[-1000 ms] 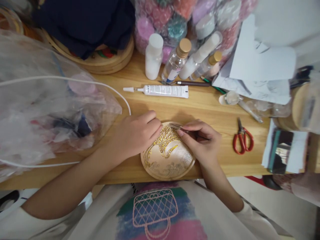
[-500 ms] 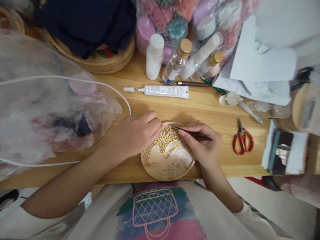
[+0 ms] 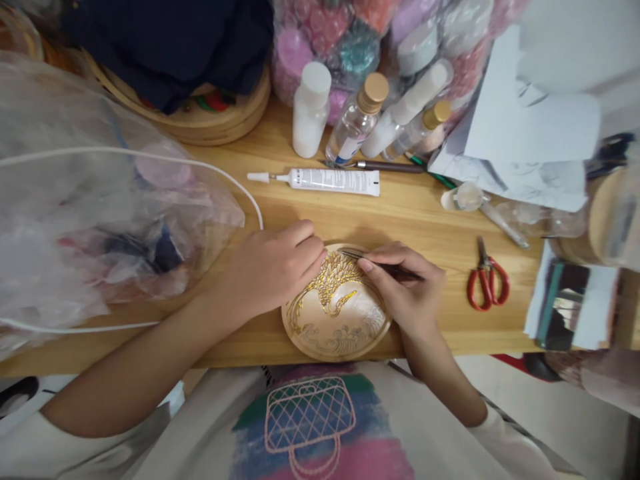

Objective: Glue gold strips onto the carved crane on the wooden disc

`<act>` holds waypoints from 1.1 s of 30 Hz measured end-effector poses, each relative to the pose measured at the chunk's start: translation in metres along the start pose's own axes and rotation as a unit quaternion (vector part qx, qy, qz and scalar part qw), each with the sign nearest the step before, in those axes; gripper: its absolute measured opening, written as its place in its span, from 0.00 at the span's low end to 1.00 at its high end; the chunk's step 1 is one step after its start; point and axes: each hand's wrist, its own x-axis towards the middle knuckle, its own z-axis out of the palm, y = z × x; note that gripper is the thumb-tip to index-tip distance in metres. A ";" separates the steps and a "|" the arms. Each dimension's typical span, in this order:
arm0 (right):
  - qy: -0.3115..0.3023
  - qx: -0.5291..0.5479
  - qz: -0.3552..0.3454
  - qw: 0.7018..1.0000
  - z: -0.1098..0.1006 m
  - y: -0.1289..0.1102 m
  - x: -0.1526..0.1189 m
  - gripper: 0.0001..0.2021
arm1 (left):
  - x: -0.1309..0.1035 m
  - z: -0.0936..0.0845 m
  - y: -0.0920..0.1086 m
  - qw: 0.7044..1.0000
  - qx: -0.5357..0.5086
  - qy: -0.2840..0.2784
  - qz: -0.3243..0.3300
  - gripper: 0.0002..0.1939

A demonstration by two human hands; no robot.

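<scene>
A round pale wooden disc (image 3: 320, 337) lies near the table's front edge. It bears a raised golden bird with scale-like feathers, and dark wave lines are drawn below it. My right hand (image 3: 407, 283) is closed on dark tweezers (image 3: 376, 262), whose tips point left and reach the feathers near the disc's upper rim. At the disc's upper left, my left hand (image 3: 283, 263) rests with its fingers curled together. Its fingertips are hidden, so I cannot tell what they hold.
A white glue tube (image 3: 334, 180) lies behind the disc, with several bottles (image 3: 310, 110) standing beyond it. Red-handled pliers (image 3: 487, 283) lie to the right. A clear plastic bag (image 3: 165, 207) and a white cable (image 3: 200, 162) take up the left. Papers (image 3: 530, 133) are at back right.
The view shifts very slightly. Both hands and the disc stay almost where they were, the tweezers still at the feathers.
</scene>
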 end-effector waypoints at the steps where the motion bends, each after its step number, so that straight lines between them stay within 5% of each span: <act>1: -0.001 -0.001 -0.001 1.000 0.000 0.000 0.000 0.06 | 0.000 0.000 0.000 1.000 0.001 0.002 0.002 0.14; 26: 0.036 0.029 0.030 0.998 -0.001 -0.003 -0.002 0.05 | 0.000 0.000 -0.001 1.000 0.009 0.001 0.008 0.15; 33: 0.080 0.025 0.057 0.995 -0.013 -0.025 -0.001 0.06 | -0.001 0.000 -0.001 1.000 -0.009 -0.028 -0.008 0.15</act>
